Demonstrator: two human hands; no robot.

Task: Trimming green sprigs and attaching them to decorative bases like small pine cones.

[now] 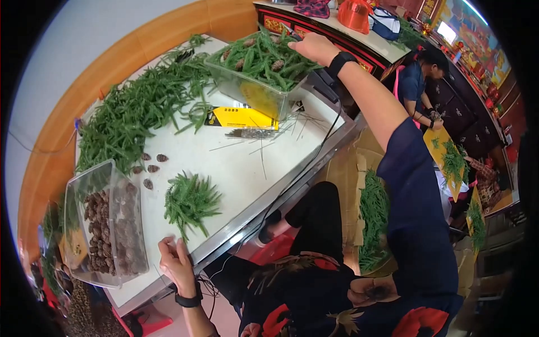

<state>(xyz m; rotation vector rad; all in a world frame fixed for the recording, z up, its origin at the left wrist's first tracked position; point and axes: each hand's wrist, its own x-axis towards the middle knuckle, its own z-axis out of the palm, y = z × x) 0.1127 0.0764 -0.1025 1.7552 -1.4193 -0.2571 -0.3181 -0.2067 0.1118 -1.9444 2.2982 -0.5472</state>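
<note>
My left hand (177, 265) rests at the near edge of the white table, fingers loosely bent and apart. Just beyond its fingertips lies a bunch of green artificial fir sprigs (192, 201), its stem end toward the hand. I cannot tell whether they touch. My right hand (319, 49) is stretched out over the far right corner of a clear plastic bin (255, 96). Its fingers are closed around a small dark thing, partly hidden and too small to name. Green sprigs (269, 50) and several pine cones (277, 65) fill that bin.
A clear box (126, 224) of pine cones stands at left, loose cones (148, 183) beside it. A heap of sprigs (132, 112) lines the far side. Thin wires (250, 133) lie by a yellow packet (241, 118). A black cable (320, 147) crosses the table edge. A co-worker (418, 84) works at right.
</note>
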